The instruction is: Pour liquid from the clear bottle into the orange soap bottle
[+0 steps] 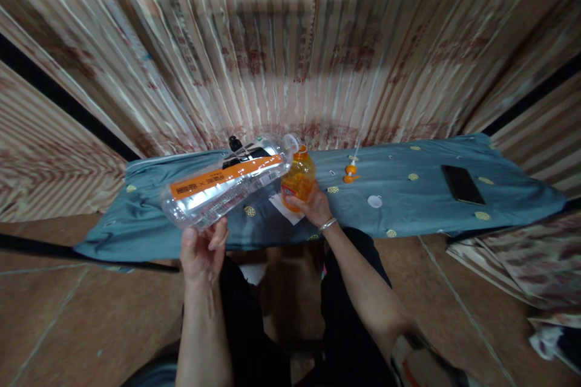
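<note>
A large clear plastic bottle [227, 178] with an orange and black label lies tilted in my left hand [203, 248], which supports it from below near its base. Its mouth points right and meets the neck of a smaller orange pump-dispenser bottle [299, 172]. My right hand [313, 202] is closed around that orange bottle, which stands nearly upright with no pump on it. Under the orange bottle a white tissue [287, 210] shows. To the right lie an orange pump head [350, 173] with a thin tube and a round white cap [374, 201].
A teal patterned cloth [413, 211] covers the narrow table. At its right end lies a black phone [463, 184]. Behind the large bottle a small black object [235, 144] is partly hidden. A striped curtain [290, 42] hangs close behind, with dark frame bars [68, 100] at the sides.
</note>
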{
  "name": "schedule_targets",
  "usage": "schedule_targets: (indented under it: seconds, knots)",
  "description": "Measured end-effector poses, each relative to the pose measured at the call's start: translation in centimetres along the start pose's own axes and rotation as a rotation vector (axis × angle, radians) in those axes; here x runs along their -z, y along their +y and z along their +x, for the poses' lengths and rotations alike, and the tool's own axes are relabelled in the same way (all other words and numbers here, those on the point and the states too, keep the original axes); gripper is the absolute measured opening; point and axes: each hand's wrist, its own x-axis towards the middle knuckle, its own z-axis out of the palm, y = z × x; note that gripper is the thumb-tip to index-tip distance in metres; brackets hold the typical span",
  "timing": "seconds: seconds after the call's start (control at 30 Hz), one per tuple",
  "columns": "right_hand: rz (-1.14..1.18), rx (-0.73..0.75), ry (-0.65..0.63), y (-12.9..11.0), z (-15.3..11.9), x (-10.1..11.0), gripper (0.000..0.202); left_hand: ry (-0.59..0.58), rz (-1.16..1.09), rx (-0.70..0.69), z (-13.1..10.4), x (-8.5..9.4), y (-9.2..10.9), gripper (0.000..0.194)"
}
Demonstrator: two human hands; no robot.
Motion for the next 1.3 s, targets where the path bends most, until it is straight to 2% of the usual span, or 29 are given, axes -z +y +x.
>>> schedule_targets:
  seconds: [0.63, 0.93, 1.3]
  knots:
    - [0.007, 0.009, -0.003, -0.16, -0.12, 0.15, 0.068, 0.011, -0.013, 0.005, 0.09, 0.04, -0.02, 0.061]
    - [0.024, -0.044, -0.028, -0.30, -0.03, 0.28, 0.068, -0.011, -0.006, -0.007, 0.03, -0.06, 0.11, 0.055]
    - [0.038, 0.003, -0.009, -0.16, -0.13, 0.24, 0.067, -0.020, -0.002, -0.008, 0.10, 0.10, 0.03, 0.057]
